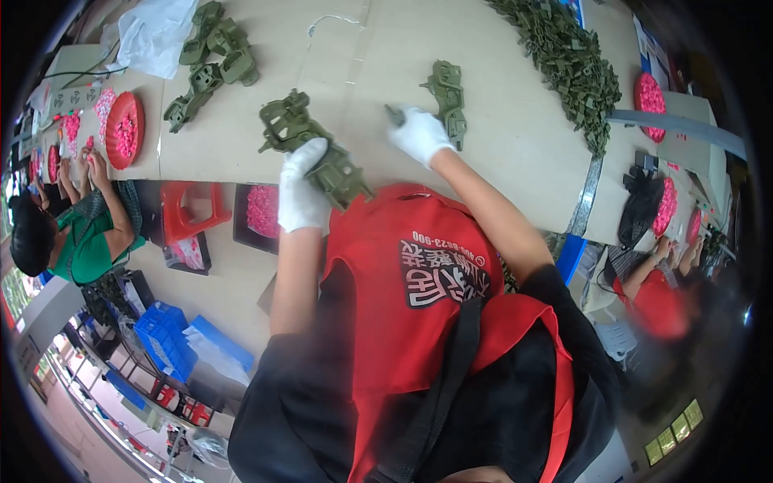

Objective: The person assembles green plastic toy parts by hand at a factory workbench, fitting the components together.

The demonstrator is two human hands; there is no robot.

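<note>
My left hand [301, 191], in a white glove, grips an olive-green moulded plastic toy vehicle body [340, 175] over the near edge of the table. The body is long, with an open frame at its far end. My right hand [422, 137], also gloved in white, is closed on a small dark green plastic piece [394, 116] that is partly hidden and a little blurred. Just beyond the right hand, another green vehicle body [447, 87] lies on the pale table [354, 88], its near end partly behind the hand.
Several more green vehicle bodies [229, 55] lie at the far left by a white plastic bag [155, 36]. A long heap of small green parts [564, 68] spreads at the far right. Co-workers [97, 221] sit on both sides near red trays of pink pieces [126, 133].
</note>
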